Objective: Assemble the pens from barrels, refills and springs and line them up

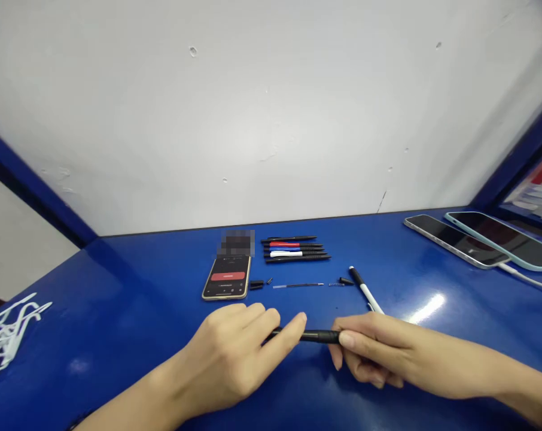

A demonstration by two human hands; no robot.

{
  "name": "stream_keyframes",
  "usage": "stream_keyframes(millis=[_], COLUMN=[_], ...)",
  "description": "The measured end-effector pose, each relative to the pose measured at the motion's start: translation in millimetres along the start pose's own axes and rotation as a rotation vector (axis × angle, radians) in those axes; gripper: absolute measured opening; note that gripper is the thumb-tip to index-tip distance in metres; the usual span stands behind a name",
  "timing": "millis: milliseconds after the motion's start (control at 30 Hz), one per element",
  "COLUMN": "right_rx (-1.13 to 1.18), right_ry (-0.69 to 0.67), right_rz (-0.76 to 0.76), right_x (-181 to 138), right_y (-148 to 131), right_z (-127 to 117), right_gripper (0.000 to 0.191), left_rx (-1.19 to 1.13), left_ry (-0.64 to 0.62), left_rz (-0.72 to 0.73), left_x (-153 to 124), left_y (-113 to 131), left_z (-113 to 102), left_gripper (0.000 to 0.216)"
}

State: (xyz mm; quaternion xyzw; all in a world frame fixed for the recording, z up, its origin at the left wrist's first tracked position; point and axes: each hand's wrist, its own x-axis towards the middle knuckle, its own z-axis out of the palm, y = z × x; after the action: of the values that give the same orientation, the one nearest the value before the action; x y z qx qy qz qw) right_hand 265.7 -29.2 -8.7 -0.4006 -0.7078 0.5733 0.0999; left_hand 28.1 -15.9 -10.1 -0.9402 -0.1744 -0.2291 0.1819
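A black pen (316, 336) lies level between my two hands above the blue table. My left hand (241, 347) is closed around its left part, with the index finger stretched along it. At the pen's right end, my right hand (370, 350) pinches it between thumb and fingers, so that tip is hidden. Beyond the hands lie loose pen parts in a line: small black pieces (256, 284), a thin ink refill (300, 285), a spring (336, 284) and a black cone-shaped tip (345, 281). A white pen with a black end (365, 288) lies just behind my right hand.
Several pens (293, 254) lie in a row farther back. Left of them is a phone (228, 281) with a lit screen. Two more phones (454, 240) (508, 239) and a white cable (529, 278) lie at the right. White plastic strips (11, 335) lie at the left edge.
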Motion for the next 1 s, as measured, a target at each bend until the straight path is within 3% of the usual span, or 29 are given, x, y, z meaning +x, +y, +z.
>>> stream_keyframes(millis=[67, 167, 267, 367, 467, 500, 567, 667, 733, 800, 933, 1000], right_rx=[-0.028, -0.382, -0.681, -0.846, -0.953, -0.961, -0.939, -0.863, -0.825, -0.805, -0.833, -0.827], right_ry=[-0.012, 0.151, 0.257, 0.272, 0.288, 0.296, 0.327, 0.358, 0.351, 0.346, 0.333, 0.314], right_rz=[0.026, -0.069, -0.149, -0.273, -0.374, -0.386, -0.365, -0.279, -0.246, -0.252, -0.314, -0.323], right_x=[-2.4, -4.8, -3.1, 0.8, 3.8, 4.5, 5.1, 5.0, 5.1, 5.8, 8.2, 8.9], right_y=[1.0, 7.0, 13.5, 16.0, 15.1, 14.6, 14.1, 15.4, 17.4, 19.7, 22.8, 23.5], right_z=[2.2, 5.6, 8.0, 8.2, 6.5, 5.8, 4.4, 3.3, 3.4, 3.5, 2.9, 2.7], right_gripper=[0.039, 0.033, 0.023, 0.019, 0.019, 0.019, 0.019, 0.021, 0.022, 0.02, 0.018, 0.02], left_rx=[0.044, -0.183, -0.641, -1.211, -1.696, -1.696, -1.401, -0.772, -0.617, -0.73, -1.38, -1.499], left_ry=[0.0, -0.105, -0.323, -0.576, -0.859, -0.869, -0.667, -0.259, -0.168, -0.205, -0.533, -0.62], left_rz=[0.031, -0.129, -0.502, -0.937, -1.094, -1.092, -1.028, -0.673, -0.472, -0.54, -1.006, -1.077], left_x=[-0.6, 3.1, 9.3, 14.7, 15.6, 14.6, 10.8, 2.3, -1.7, -1.6, 8.5, 12.5], left_y=[-0.4, 2.6, 5.6, 3.0, -1.6, -1.9, 0.0, 5.5, 7.6, 7.6, 4.2, 3.5], left_z=[-0.4, -3.1, -6.5, -6.6, -3.0, -1.7, 0.7, 4.2, 6.4, 7.3, 3.3, 0.3], left_gripper=[0.026, 0.023, 0.025, 0.032, 0.04, 0.04, 0.036, 0.028, 0.022, 0.021, 0.028, 0.034])
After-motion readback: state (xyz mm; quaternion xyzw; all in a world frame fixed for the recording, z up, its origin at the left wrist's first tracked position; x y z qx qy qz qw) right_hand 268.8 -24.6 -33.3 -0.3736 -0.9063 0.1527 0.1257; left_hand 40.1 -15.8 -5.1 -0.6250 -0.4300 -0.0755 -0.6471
